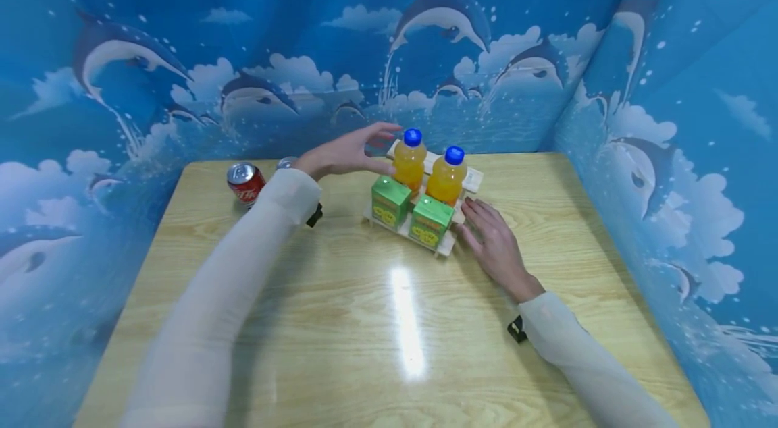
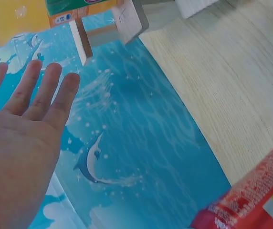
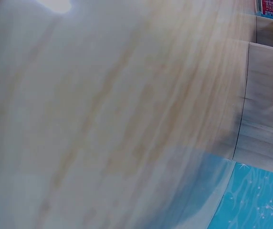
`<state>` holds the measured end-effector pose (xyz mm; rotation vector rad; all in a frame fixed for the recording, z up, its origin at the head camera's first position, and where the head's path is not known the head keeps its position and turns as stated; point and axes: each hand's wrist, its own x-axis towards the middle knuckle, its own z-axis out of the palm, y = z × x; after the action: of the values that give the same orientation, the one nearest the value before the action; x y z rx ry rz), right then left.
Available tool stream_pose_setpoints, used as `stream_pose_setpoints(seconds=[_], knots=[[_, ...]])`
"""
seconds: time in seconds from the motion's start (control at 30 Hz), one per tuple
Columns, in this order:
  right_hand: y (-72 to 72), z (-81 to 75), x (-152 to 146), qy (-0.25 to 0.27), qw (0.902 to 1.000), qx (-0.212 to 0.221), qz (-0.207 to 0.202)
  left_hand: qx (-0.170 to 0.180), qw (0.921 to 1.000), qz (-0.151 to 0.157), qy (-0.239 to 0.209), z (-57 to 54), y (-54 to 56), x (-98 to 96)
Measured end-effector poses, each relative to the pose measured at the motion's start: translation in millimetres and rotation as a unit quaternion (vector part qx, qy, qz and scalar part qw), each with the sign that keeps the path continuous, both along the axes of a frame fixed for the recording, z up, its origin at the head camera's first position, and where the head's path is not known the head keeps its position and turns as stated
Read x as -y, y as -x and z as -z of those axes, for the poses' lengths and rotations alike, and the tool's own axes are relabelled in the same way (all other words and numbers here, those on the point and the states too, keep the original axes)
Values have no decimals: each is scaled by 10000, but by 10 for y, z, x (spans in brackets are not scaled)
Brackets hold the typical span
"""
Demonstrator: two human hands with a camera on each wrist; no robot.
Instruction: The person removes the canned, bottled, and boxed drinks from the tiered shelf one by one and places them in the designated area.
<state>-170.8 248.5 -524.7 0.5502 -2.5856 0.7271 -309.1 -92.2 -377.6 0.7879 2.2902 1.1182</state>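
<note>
Left hand (image 2: 22,143) spreads, palm bared to its wrist camera; only head view shows blue bottle caps (image 1: 412,138) and whole right hand (image 1: 497,246), fingers extended, at wooden rack (image 1: 447,245).

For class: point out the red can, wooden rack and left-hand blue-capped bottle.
Red can (image 1: 248,190): head view, on its printed side.
Wooden rack (image 1: 446,244): head view, on its bare near right corner.
Left-hand blue-capped bottle (image 1: 410,163): head view, on its body.

bottle caps (image 1: 412,138) are blue — the cartons (image 1: 390,201) green and yellow
</note>
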Motion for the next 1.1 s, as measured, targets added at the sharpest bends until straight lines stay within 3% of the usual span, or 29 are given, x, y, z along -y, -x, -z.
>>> stream_pose_setpoints(seconds=[0.5, 1.1], knots=[[-9, 4, 7, 43, 10000, -72, -20, 157, 9994, 193, -244, 61, 0, -219], [-16, 3, 17, 14, 10000, -85, -7, 504, 9982, 93, -304, 149, -1, -352]])
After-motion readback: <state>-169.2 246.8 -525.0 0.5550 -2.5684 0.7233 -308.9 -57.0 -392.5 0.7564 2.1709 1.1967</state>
